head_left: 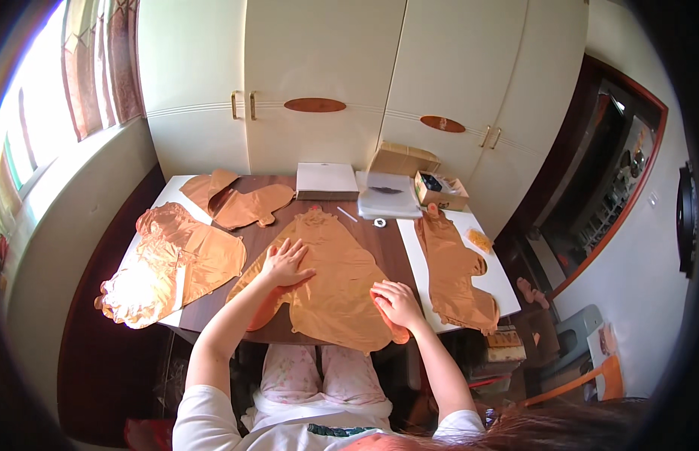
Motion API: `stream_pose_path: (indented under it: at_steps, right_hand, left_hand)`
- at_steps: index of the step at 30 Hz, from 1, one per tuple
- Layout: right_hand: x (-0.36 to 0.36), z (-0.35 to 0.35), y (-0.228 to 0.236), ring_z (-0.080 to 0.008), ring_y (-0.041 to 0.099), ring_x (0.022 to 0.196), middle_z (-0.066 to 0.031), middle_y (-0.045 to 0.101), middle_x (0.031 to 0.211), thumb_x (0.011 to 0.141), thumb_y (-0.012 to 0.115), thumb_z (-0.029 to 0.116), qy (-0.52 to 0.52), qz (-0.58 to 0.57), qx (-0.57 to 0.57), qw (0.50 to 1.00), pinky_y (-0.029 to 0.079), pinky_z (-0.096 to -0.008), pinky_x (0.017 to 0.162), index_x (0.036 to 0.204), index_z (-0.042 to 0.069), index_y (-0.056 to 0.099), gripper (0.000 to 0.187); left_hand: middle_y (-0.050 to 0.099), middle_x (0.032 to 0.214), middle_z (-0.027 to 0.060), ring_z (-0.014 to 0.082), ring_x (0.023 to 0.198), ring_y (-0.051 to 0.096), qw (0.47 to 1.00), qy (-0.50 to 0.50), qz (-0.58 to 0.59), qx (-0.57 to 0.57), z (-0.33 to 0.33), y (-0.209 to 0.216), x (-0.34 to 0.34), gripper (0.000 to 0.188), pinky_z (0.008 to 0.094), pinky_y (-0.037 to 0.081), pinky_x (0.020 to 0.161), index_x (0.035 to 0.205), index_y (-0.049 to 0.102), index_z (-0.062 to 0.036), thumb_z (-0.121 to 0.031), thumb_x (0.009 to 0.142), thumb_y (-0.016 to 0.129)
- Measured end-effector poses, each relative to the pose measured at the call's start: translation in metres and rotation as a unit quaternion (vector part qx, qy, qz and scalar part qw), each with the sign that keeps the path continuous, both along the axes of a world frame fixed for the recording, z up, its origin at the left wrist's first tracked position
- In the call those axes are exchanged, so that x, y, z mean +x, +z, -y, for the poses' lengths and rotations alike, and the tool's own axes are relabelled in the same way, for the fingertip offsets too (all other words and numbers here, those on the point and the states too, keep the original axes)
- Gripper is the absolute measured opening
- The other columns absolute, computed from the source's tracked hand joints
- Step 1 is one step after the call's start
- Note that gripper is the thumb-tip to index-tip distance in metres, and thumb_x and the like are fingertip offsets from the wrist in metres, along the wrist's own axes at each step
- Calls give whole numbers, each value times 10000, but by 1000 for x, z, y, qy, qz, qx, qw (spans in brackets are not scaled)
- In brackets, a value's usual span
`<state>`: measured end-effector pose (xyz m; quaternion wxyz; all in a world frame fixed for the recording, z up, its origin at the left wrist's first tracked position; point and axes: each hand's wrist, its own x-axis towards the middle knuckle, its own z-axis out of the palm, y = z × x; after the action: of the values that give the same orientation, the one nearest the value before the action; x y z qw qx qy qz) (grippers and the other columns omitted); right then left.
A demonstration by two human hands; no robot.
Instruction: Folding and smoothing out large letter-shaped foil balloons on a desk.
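Note:
A flat, uninflated orange-gold foil balloon (334, 274) lies spread over the middle of the dark wooden table (278, 329), its narrow end pointing away from me. My left hand (285, 264) rests palm down on its left half, fingers spread. At the balloon's right edge, my right hand (397, 302) has its fingers bent together over the foil; the thumb is hidden. Brighter orange folds show beside both hands. Another flat foil piece (191, 259), crinkled and glaring in the sunlight, lies to the left. Farther back on that side is a folded foil piece (248, 204).
On the right, a long foil piece (451, 270) lies on a white board beside a small yellow bundle (479, 240). A white box (327, 182), clear plastic sheets (387, 197), a small open box (442, 192), a white stick (347, 214) and a white roll (379, 223) stand along the back.

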<state>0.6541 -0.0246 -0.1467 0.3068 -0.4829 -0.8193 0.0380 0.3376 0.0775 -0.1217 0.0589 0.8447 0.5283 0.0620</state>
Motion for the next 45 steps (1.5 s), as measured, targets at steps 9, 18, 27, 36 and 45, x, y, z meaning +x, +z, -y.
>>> stream_pose_path:
  at_steps: [9,18,27,36,45]
  right_hand:
    - [-3,0,2,-231,539,1112,-34,620,1134,852,569,262,0,3,1,1000,368,-404,959,1045,128,651,249]
    - [7,-3,3,-308,484,1173,-90,591,1187,842,593,181,26,-69,-2,997,374,-392,990,1040,88,658,229]
    - [-80,-63,73,-273,544,1086,-95,611,1126,826,608,184,122,-4,18,992,418,-392,949,1062,80,630,259]
    - [-256,-197,56,-256,586,1016,-91,620,1100,836,578,267,201,101,-8,974,467,-374,875,1056,90,623,286]
    - [-336,-254,12,-256,634,867,-69,661,910,829,541,232,185,185,59,963,509,-395,758,894,105,636,172]
  left_hand:
    - [313,1443,121,349,1352,224,998,-11,-13,66,-2,-5,-2,803,563,159,1035,1384,344,-119,-671,803,402]
    - [301,1449,130,339,1358,210,996,-9,23,83,-1,7,-5,803,546,168,1041,1383,347,-104,-659,807,421]
    - [423,1348,99,287,1283,332,980,136,46,137,-42,9,-127,521,510,297,981,1208,524,-108,-406,786,586]
    - [599,1025,149,313,991,563,932,267,196,149,-76,-13,-186,289,423,462,847,1035,621,-71,-142,761,562]
    - [601,969,108,283,973,564,920,262,201,212,-72,-17,-172,202,410,441,812,952,640,-83,-136,780,551]
